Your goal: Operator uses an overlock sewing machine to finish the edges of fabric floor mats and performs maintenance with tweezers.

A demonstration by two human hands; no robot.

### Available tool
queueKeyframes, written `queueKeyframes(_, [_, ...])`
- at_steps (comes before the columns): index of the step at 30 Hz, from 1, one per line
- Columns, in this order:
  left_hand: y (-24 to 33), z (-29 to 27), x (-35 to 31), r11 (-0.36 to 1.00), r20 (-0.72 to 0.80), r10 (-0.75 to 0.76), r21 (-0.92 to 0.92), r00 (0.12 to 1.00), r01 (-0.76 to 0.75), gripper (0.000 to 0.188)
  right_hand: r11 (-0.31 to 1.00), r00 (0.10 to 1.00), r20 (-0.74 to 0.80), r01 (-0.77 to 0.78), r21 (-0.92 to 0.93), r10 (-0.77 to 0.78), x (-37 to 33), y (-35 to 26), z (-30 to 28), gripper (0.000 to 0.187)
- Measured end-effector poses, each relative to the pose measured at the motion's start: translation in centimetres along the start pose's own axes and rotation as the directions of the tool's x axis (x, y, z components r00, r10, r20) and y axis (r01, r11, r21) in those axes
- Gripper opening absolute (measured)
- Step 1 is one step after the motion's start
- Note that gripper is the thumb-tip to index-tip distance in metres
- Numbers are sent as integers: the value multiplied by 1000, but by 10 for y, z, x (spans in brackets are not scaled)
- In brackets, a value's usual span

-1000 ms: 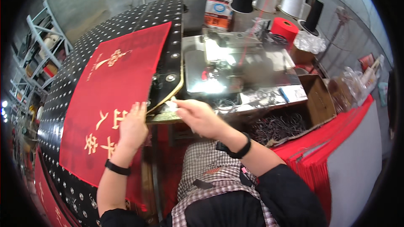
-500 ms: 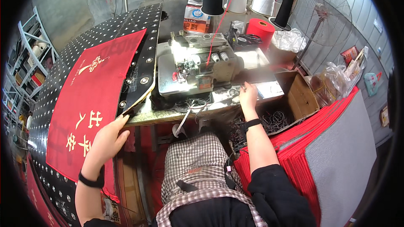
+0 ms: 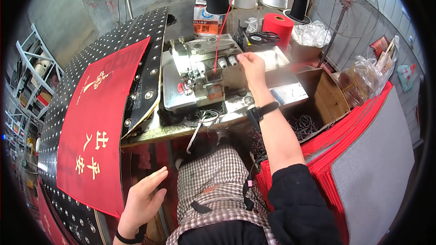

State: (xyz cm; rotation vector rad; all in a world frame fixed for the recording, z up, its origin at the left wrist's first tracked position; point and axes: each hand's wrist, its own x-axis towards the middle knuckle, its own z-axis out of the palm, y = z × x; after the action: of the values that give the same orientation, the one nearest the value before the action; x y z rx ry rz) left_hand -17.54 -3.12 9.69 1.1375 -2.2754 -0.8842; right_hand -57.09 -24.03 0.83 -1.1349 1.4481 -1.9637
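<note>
An overlock sewing machine [image 3: 234, 79] with a lit needle area stands on the worktable, a red thread running down to it. My right hand [image 3: 255, 72] is at the machine's right side, beside its silvery tension dials [image 3: 228, 61]. Its fingers are pinched together; what they hold, if anything, is too small to make out. My left hand [image 3: 146, 199] hovers in front of the table edge, fingers stretched out and holding nothing. To its upper left, a red mat [image 3: 97, 122] with yellow lettering lies on the black studded table [image 3: 156, 41].
Several thread cones, among them a red cone [image 3: 278, 29], stand behind the machine. A cardboard box [image 3: 327, 90] with dark scraps is at the right, next to a stack of red-edged grey mats [image 3: 372, 154]. A fan [image 3: 347, 4] stands behind. Metal shelves [image 3: 38, 63] are far left.
My right hand has moved up and left from the tabletop to the side of the machine. My left hand has come off the mat's edge, down and to the right.
</note>
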Motion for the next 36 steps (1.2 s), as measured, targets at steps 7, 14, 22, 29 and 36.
queueKeyframes(7, [-30, 5, -9, 977, -72, -182, -124, 981, 172, 49, 986, 998, -25, 60, -156, -64, -38, -1, 0, 12])
queueKeyframes(14, [-40, 16, 6, 976, -70, -126, -185, 990, 111, 48, 976, 994, 23, 113, -187, -111, -46, -30, 8, 11])
queueKeyframes(22, [-35, 23, 20, 978, -41, -88, -192, 995, 79, 47, 860, 949, 223, 300, -412, -225, -44, -42, 10, 7])
queueKeyframes(29, [-41, 23, 23, 971, -11, -105, -216, 994, 101, 46, 827, 891, 346, 419, -375, -294, -65, -36, 34, 8])
queueKeyframes(36, [-52, 25, 18, 975, -49, -58, -220, 997, 46, 46, 969, 948, 231, 239, -56, -221, -43, -49, 55, 14])
